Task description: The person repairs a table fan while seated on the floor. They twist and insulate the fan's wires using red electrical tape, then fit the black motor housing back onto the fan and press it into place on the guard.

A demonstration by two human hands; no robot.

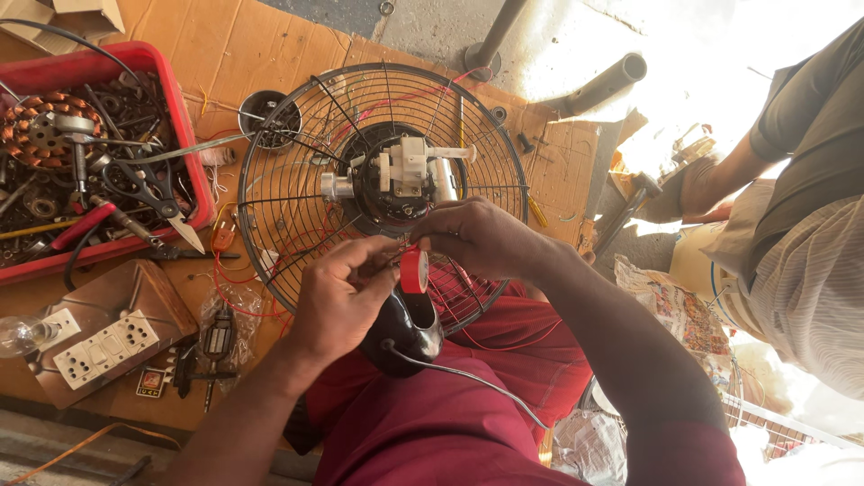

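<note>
Black fan base [407, 331] on lap, left hand [340, 301] curled against it, right hand [477, 238] pinching red tape roll [414, 270] — wire guard [297, 180] behind, red tray [184, 126] of tools — scissors [148, 193], copper winding [40, 126].

Clearance around the grip

Round black wire fan guard [297, 193] blocks beyond; red plastic parts tray [184, 117] crowds left; maroon cloth lap [441, 423] open below.

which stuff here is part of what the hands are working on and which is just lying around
In hand:
left hand
right hand
red tape roll
fan motor
wire guard
black fan base

Lying about:
red tray of parts
scissors
socket board
light bulb
hammer
</note>
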